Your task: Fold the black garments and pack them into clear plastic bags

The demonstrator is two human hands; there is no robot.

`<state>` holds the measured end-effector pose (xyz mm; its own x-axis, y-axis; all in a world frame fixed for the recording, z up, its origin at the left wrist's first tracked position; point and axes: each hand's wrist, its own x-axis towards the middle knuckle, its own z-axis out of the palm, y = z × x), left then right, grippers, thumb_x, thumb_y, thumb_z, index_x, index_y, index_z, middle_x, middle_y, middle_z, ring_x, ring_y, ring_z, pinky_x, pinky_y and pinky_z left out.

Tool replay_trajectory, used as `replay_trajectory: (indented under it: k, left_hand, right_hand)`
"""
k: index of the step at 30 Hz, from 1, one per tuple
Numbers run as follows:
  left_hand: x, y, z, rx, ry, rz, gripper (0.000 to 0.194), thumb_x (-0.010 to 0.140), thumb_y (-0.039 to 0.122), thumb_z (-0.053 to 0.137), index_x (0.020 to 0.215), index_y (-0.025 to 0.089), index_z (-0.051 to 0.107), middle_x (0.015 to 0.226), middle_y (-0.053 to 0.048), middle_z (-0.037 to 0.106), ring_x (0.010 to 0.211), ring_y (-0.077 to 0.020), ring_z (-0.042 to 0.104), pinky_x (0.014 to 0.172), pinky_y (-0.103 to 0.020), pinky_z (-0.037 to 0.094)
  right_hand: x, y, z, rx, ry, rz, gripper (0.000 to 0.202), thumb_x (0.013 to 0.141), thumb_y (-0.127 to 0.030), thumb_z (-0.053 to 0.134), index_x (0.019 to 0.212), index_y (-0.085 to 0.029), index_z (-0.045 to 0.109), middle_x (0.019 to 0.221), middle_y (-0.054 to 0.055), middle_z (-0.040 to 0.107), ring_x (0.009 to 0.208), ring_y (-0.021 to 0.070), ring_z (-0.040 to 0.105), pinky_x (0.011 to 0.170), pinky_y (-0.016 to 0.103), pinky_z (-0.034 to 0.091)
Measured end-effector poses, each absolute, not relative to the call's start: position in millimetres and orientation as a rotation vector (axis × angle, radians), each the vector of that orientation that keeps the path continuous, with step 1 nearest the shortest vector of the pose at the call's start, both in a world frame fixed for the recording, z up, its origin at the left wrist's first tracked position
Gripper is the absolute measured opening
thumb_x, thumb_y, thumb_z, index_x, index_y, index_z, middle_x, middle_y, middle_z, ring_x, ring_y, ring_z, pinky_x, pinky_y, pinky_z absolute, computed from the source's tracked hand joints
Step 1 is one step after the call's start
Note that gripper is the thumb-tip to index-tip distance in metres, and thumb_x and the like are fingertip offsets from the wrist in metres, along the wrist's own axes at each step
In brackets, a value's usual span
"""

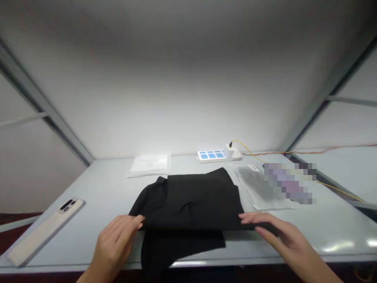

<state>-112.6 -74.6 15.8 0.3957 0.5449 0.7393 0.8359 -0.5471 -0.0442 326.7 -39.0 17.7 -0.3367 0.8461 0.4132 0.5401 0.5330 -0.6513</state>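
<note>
A black cloth (pixel 203 200) lies partly folded on the pale table, with a lower part hanging over the front edge. At its left front corner, my left hand (pixel 118 239) is closed on the fabric, thumb and fingers together. My right hand (pixel 279 236) pinches the right front end of the same cloth between thumb and fingers. Between the two hands the cloth's front fold runs nearly straight, above the lower layer. A small raised crease shows near the middle of the cloth.
A pale phone-shaped object (pixel 47 232) lies at the left. Behind the cloth are a flat clear packet (pixel 149 164) and a white power strip (pixel 216 155) with a yellow cable. Clear plastic bags (pixel 259 188) and a blurred-out item lie at the right. Metal posts flank the table.
</note>
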Motion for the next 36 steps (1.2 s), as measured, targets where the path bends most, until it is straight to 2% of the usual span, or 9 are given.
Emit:
replay_trajectory:
  k: [6, 10, 15, 19, 22, 25, 30, 32, 36]
  left_hand:
    - [-105.8, -33.0, 24.6, -2.091, -1.388, -0.969, 0.019, 0.104, 0.026, 0.047, 0.111, 0.023, 0.064, 0.098, -0.005, 0.078, 0.082, -0.0204, 0.076, 0.075, -0.031, 0.060]
    - [-100.8, 14.6, 30.8, -2.159, -1.851, -0.624, 0.040, 0.108, 0.040, 0.032, 0.101, 0.023, 0.068, 0.098, -0.003, 0.078, 0.088, -0.0225, 0.076, 0.075, -0.030, 0.057]
    - [-96.5, 54.1, 35.0, -2.111, -1.950, -0.397, 0.041, 0.107, 0.033, 0.034, 0.088, 0.018, 0.067, 0.080, -0.009, 0.076, 0.077, -0.0259, 0.074, 0.071, -0.032, 0.053]
    - [-74.8, 42.4, 47.4, -2.100, -1.881, -0.368, 0.041, 0.106, 0.038, 0.038, 0.120, 0.012, 0.066, 0.110, -0.019, 0.074, 0.103, -0.0362, 0.071, 0.091, -0.049, 0.052]
    - [-42.1, 18.1, 49.8, -2.153, -1.642, -0.618, 0.055, 0.106, 0.048, 0.037, 0.152, 0.018, 0.040, 0.145, -0.017, 0.058, 0.135, -0.0342, 0.054, 0.108, -0.051, 0.046]
    - [-12.0, 8.1, 30.2, -2.327, -1.491, -0.590, 0.064, 0.106, 0.051, 0.035, 0.160, 0.020, 0.026, 0.159, -0.014, 0.044, 0.149, -0.0333, 0.037, 0.117, -0.054, 0.038]
    - [-8.6, 17.4, -22.1, -2.387, -1.651, -0.405, 0.065, 0.105, 0.057, 0.035, 0.158, 0.020, 0.035, 0.158, -0.016, 0.044, 0.148, -0.0360, 0.038, 0.115, -0.058, 0.040]
    - [-15.4, 16.2, -30.9, -2.381, -1.691, -0.398, 0.069, 0.103, 0.060, 0.037, 0.159, 0.020, 0.033, 0.161, -0.017, 0.038, 0.150, -0.0364, 0.034, 0.117, -0.058, 0.038]
    - [-19.5, 9.3, -30.2, -2.387, -1.688, -0.439, 0.078, 0.099, 0.066, 0.041, 0.160, 0.018, 0.031, 0.162, -0.019, 0.035, 0.151, -0.0374, 0.032, 0.118, -0.058, 0.036]
  right_hand:
    - [294.0, 16.6, 46.2, -1.284, -1.771, 0.491, 0.037, 0.095, -0.056, 0.055, 0.083, -0.024, 0.069, 0.080, 0.003, 0.074, 0.076, 0.0239, 0.071, 0.070, 0.033, 0.061]
    - [275.4, 77.2, 39.9, -1.338, -1.796, 0.388, 0.037, 0.095, -0.053, 0.055, 0.088, -0.021, 0.072, 0.089, 0.007, 0.077, 0.085, 0.0278, 0.072, 0.078, 0.039, 0.059]
    - [258.2, 130.2, 28.8, -1.449, -1.979, 0.237, 0.030, 0.099, -0.040, 0.052, 0.097, -0.019, 0.073, 0.099, 0.012, 0.077, 0.094, 0.0300, 0.072, 0.085, 0.043, 0.056]
    - [241.8, 123.6, 32.4, -1.478, -1.995, 0.057, 0.035, 0.101, -0.037, 0.051, 0.121, -0.015, 0.068, 0.120, 0.020, 0.070, 0.115, 0.0380, 0.063, 0.098, 0.056, 0.049]
    - [220.3, 91.6, 30.9, -1.313, -2.123, -0.115, 0.047, 0.104, -0.042, 0.046, 0.142, -0.015, 0.055, 0.142, 0.019, 0.058, 0.132, 0.0361, 0.051, 0.110, 0.055, 0.041]
    - [199.7, 59.3, 15.6, -1.157, -2.366, -0.059, 0.057, 0.105, -0.048, 0.042, 0.152, -0.017, 0.045, 0.153, 0.016, 0.050, 0.143, 0.0334, 0.043, 0.118, 0.056, 0.034]
    - [202.4, 47.7, -13.2, -1.132, -2.571, 0.056, 0.082, 0.092, -0.069, 0.054, 0.156, -0.020, 0.040, 0.159, 0.017, 0.042, 0.149, 0.0362, 0.035, 0.121, 0.061, 0.028]
    - [214.1, 52.0, -15.2, -1.146, -2.584, 0.034, 0.081, 0.091, -0.063, 0.060, 0.156, -0.019, 0.041, 0.159, 0.018, 0.041, 0.149, 0.0351, 0.036, 0.122, 0.058, 0.028]
    - [239.4, 56.0, -14.6, -1.185, -2.561, -0.067, 0.068, 0.090, -0.031, 0.062, 0.154, -0.020, 0.044, 0.158, 0.014, 0.045, 0.147, 0.0332, 0.040, 0.120, 0.058, 0.032]
